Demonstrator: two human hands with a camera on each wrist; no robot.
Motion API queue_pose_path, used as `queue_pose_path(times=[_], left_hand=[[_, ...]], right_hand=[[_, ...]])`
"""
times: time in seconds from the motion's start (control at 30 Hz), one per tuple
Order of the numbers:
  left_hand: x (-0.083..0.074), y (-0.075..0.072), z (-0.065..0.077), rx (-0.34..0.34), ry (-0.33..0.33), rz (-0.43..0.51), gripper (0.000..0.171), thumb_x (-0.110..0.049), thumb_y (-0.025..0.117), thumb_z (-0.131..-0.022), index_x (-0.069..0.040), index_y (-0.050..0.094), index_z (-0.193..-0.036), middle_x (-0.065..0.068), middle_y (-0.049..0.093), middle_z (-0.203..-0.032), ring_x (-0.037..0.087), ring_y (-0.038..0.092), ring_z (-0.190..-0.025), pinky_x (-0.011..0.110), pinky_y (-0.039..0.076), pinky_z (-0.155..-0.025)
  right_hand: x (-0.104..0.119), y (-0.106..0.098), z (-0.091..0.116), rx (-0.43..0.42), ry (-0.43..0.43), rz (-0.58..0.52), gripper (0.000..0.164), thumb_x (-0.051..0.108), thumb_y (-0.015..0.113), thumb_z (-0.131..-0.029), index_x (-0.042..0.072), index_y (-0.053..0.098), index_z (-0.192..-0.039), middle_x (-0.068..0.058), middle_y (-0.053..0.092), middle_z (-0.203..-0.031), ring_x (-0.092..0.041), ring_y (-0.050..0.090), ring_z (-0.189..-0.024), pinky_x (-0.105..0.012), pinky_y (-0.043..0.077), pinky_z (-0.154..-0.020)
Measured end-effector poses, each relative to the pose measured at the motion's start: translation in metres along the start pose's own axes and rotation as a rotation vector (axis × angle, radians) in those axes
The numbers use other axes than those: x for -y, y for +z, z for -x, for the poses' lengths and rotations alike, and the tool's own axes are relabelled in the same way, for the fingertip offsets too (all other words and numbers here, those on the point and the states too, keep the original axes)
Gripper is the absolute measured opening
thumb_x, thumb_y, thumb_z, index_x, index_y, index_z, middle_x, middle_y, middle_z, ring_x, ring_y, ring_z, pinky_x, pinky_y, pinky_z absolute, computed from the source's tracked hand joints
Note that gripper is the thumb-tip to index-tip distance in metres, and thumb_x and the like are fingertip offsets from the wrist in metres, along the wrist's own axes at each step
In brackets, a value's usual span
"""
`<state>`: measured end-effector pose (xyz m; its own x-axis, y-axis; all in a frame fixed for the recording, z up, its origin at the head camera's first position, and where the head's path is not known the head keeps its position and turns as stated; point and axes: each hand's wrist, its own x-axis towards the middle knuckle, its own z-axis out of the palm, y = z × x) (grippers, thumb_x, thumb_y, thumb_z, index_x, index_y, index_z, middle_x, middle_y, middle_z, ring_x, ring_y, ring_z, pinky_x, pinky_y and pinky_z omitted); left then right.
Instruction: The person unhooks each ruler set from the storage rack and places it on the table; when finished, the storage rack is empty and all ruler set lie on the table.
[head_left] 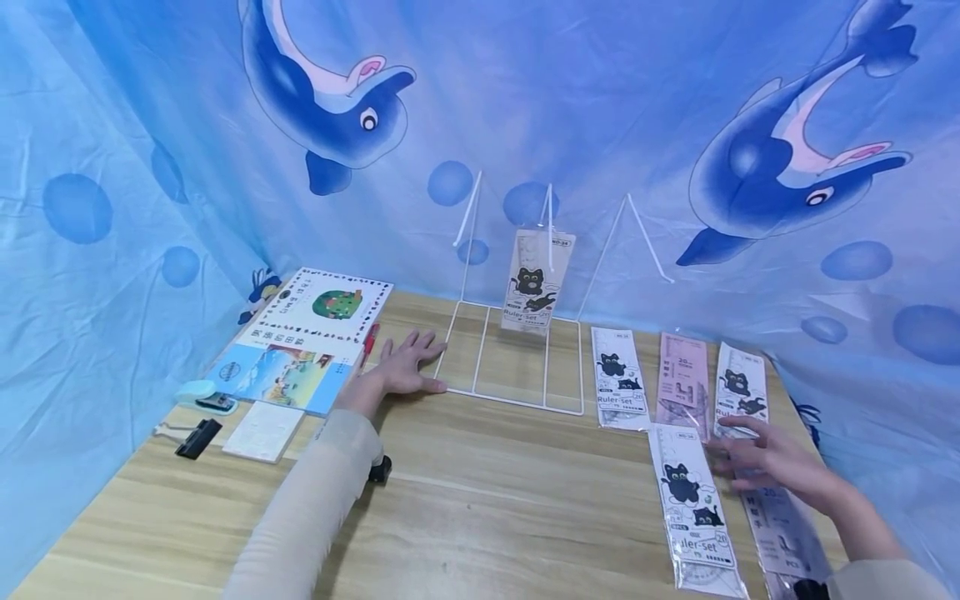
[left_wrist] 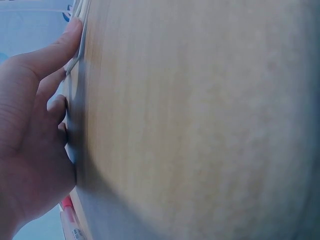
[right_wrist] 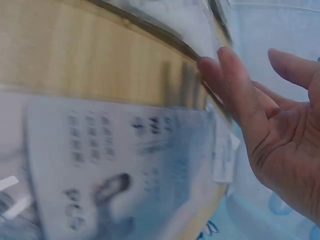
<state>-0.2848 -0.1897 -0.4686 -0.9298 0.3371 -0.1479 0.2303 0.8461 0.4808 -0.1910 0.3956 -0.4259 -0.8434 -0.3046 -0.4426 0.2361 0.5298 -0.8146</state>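
Observation:
My left hand (head_left: 407, 364) lies spread at the left side of a white wire rack (head_left: 525, 406), its fingers touching the frame and the tabletop. From the rack's middle hook hangs a ruler set packet (head_left: 534, 283) with black cats; the two side hooks carry nothing. Over the packets at the right, my right hand (head_left: 772, 462) hovers with its fingers apart and nothing held. Beneath it lies a pink-backed packet (right_wrist: 115, 165), partly hidden by the hand in the head view. Beside it is a cat ruler set packet (head_left: 690, 500).
Behind these lie more packets: a cat one (head_left: 619, 375), a pink one (head_left: 682, 379) and another cat one (head_left: 741, 383). At the left are booklets (head_left: 300, 342), a red pen (head_left: 370, 340), a mint stapler (head_left: 206, 396), a black binder clip (head_left: 198, 439) and a white square pad (head_left: 262, 431).

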Motion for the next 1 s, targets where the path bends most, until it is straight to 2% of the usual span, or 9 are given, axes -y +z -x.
queue_pose_path(times=[0.17,0.27,0.37,0.47,0.53,0.63,0.73,0.87,1.0], left_hand=[[-0.001,-0.001,0.0,-0.005,0.006,-0.003,0.084,-0.051,0.069,-0.082,-0.021,0.032,-0.152,0.012,0.012,-0.165,0.04,0.0,-0.153,0.069,-0.008,-0.117],[-0.001,0.0,0.0,-0.005,0.006,0.0,0.084,-0.05,0.069,-0.083,-0.02,0.032,-0.152,0.013,0.012,-0.165,0.041,0.0,-0.153,0.069,-0.008,-0.117],[-0.001,-0.001,0.001,-0.001,0.001,0.004,0.084,-0.05,0.069,-0.083,-0.021,0.031,-0.152,0.012,0.011,-0.165,0.04,-0.001,-0.153,0.069,-0.01,-0.117],[0.0,-0.001,0.002,0.003,0.004,0.014,0.085,-0.05,0.069,-0.082,-0.021,0.031,-0.152,0.012,0.01,-0.165,0.039,-0.001,-0.153,0.068,-0.01,-0.117],[0.0,-0.001,0.002,0.002,0.005,0.014,0.085,-0.051,0.069,-0.082,-0.021,0.031,-0.152,0.012,0.01,-0.165,0.039,-0.001,-0.153,0.068,-0.01,-0.118],[0.001,-0.002,0.002,-0.004,0.003,0.008,0.084,-0.05,0.069,-0.082,-0.021,0.031,-0.152,0.012,0.011,-0.165,0.039,-0.001,-0.153,0.068,-0.01,-0.117],[0.001,-0.002,0.002,-0.01,0.005,0.003,0.085,-0.05,0.069,-0.082,-0.02,0.032,-0.152,0.013,0.012,-0.165,0.04,0.0,-0.153,0.069,-0.009,-0.117],[0.0,-0.002,0.003,-0.008,0.008,0.006,0.086,-0.051,0.07,-0.081,-0.02,0.032,-0.151,0.013,0.012,-0.165,0.04,0.0,-0.153,0.069,-0.009,-0.117],[-0.001,-0.001,0.002,-0.007,0.007,0.004,0.085,-0.051,0.07,-0.081,-0.02,0.032,-0.152,0.012,0.013,-0.165,0.039,0.0,-0.153,0.069,-0.008,-0.117]], right_hand=[[0.013,-0.011,0.002,-0.003,-0.048,0.056,0.071,0.027,0.049,-0.101,-0.01,0.01,-0.147,-0.032,0.049,-0.139,-0.029,0.068,-0.108,-0.042,0.059,-0.088],[0.029,-0.011,-0.005,-0.082,-0.114,0.135,0.068,0.035,0.045,-0.102,-0.006,0.016,-0.149,-0.033,0.042,-0.145,-0.024,0.068,-0.11,-0.041,0.059,-0.089],[0.05,-0.002,-0.018,-0.167,-0.189,0.163,0.069,0.041,0.044,-0.102,0.0,0.018,-0.151,-0.031,0.038,-0.149,-0.008,0.068,-0.108,-0.038,0.058,-0.091],[0.074,0.014,-0.038,-0.227,-0.29,0.114,0.067,0.039,0.048,-0.1,0.005,0.022,-0.152,-0.029,0.036,-0.15,0.007,0.063,-0.106,-0.027,0.058,-0.09],[0.091,0.025,-0.055,-0.23,-0.381,0.02,0.065,0.032,0.052,-0.1,0.004,0.024,-0.151,-0.03,0.034,-0.151,0.008,0.062,-0.108,-0.022,0.056,-0.09],[0.12,0.045,-0.083,-0.24,-0.526,-0.12,0.062,0.021,0.056,-0.098,0.0,0.028,-0.149,-0.033,0.032,-0.15,0.004,0.062,-0.112,-0.02,0.054,-0.092],[0.151,0.067,-0.109,-0.259,-0.616,-0.212,0.061,0.017,0.058,-0.096,-0.001,0.031,-0.147,-0.031,0.035,-0.149,0.0,0.063,-0.114,-0.019,0.053,-0.094],[0.186,0.091,-0.135,-0.332,-0.636,-0.237,0.063,0.018,0.062,-0.094,0.003,0.032,-0.148,-0.022,0.043,-0.149,-0.011,0.061,-0.122,-0.017,0.051,-0.097],[0.211,0.106,-0.151,-0.391,-0.622,-0.259,0.063,0.015,0.063,-0.093,0.009,0.034,-0.148,-0.018,0.047,-0.149,-0.027,0.052,-0.134,-0.027,0.046,-0.109]])
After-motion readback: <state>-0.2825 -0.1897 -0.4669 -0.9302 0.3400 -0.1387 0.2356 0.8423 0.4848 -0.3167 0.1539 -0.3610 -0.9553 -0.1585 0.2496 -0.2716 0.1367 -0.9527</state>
